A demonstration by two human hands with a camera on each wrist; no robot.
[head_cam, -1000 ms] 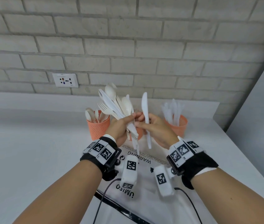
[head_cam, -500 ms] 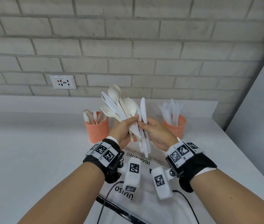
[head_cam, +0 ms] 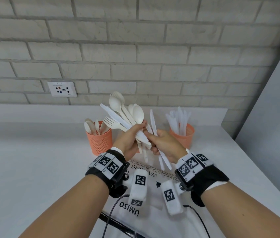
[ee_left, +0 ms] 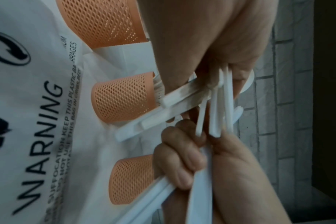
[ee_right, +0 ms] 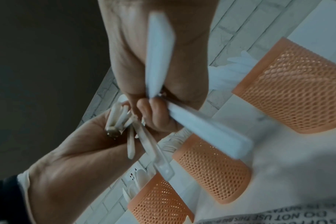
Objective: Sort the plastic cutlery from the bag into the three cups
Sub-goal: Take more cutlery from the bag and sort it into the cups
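My left hand grips a fanned bundle of white cutlery: spoons, a fork and a knife, heads up. Touching it from the right, my right hand holds two white knives in its curled fingers, fingertips against the bundle. In the right wrist view the knives cross my palm. Three orange mesh cups stand behind: the left cup holds spoons, the right cup holds knives, and the middle cup is hidden by my hands in the head view. The white bag lies flat under my wrists.
The white table ends at a brick wall with a socket behind the cups. A grey panel closes off the right side. Black cables run from the wrist cameras across the bag.
My right hand, which held one knife upright apart from the bundle, has come left against it and now holds two knives. The left hand has stayed about where it was.
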